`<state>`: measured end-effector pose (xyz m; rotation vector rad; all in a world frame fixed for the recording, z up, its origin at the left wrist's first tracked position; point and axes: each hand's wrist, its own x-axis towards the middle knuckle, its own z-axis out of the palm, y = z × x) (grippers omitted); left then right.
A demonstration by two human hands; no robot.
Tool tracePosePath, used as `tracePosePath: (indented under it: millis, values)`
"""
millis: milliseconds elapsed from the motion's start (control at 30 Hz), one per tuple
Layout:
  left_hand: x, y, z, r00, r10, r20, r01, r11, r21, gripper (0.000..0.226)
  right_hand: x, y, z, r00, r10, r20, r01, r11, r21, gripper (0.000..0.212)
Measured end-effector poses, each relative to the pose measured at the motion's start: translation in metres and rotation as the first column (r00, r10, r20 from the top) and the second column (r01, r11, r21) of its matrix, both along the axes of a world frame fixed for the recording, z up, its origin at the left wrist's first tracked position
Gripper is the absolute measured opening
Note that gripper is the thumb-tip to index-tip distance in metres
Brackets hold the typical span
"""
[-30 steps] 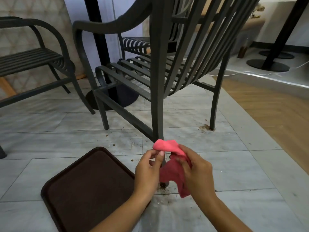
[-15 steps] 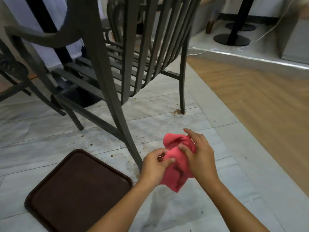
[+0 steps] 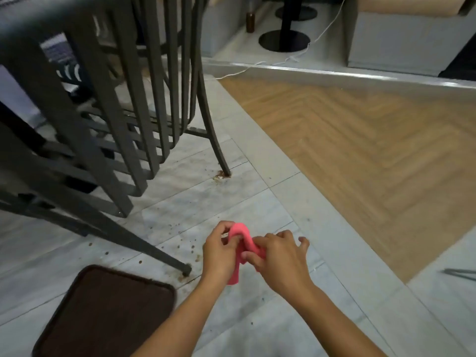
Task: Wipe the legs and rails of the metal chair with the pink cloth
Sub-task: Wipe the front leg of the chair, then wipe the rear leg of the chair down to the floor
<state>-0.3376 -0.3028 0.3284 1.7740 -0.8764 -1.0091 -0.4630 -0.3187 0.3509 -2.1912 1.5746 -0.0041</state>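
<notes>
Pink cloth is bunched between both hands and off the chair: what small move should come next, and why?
Probably carry the pink cloth left to the nearest chair leg and wrap it there. Both the left hand and right hand pinch it clear of the metal, and brown specks ring that leg's foot.

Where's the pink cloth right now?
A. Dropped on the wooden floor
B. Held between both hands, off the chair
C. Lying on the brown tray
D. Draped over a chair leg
B: the left hand and right hand both pinch the pink cloth above the tiles, clear of the chair leg.
</notes>
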Motion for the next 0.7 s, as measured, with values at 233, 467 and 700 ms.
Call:
tracePosePath:
  millis: [233, 467, 700]
  values:
    - [-0.050, -0.041, 0.083, 0.952, -0.005, -0.307, 0.013, 1.000, 0.022, 0.019, -0.049, -0.031, 0.057, 0.761, -0.260, 0.594, 0.193, 0.966, 0.175, 0.014]
    - [-0.095, -0.109, 0.153, 0.824, 0.044, -0.565, -0.004, 0.997, 0.071, 0.023, -0.098, -0.084, 0.095, 0.783, -0.183, 0.595, 0.160, 0.983, 0.092, 0.070]
    - [-0.119, -0.176, 0.199, 0.737, 0.099, -0.669, -0.078, 0.995, 0.061, 0.019, -0.117, -0.153, 0.131, 0.766, -0.083, 0.637, 0.071, 0.996, 0.045, 0.076]
